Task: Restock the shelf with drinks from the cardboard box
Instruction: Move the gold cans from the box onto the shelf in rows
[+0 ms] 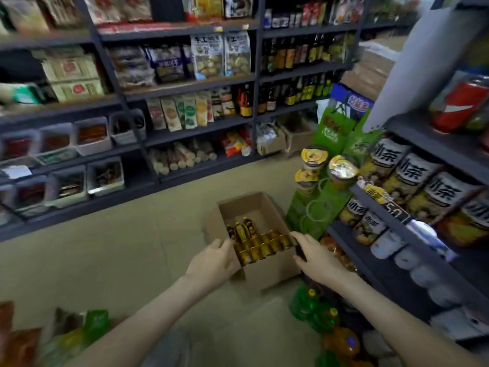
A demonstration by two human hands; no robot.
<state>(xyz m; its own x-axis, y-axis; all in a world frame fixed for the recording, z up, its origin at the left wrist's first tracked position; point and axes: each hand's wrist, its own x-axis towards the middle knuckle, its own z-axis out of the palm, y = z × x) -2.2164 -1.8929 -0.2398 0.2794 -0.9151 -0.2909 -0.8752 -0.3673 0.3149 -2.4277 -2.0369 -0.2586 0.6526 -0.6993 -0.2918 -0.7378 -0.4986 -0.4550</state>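
Standing on the floor [132, 247] just beside the right-hand shelf [370, 263], the cardboard box [264, 274] is open at the top. Drink bottles [256, 245] stand upright, packed into its near half. The left grip [214, 260] is at the box's near-left rim, fingers loosely bent toward the bottles; whether it clasps the rim cannot be told. The right grip [315, 256] is at the near-right rim, fingers curled round a small dark object [300, 252], too blurred to identify.
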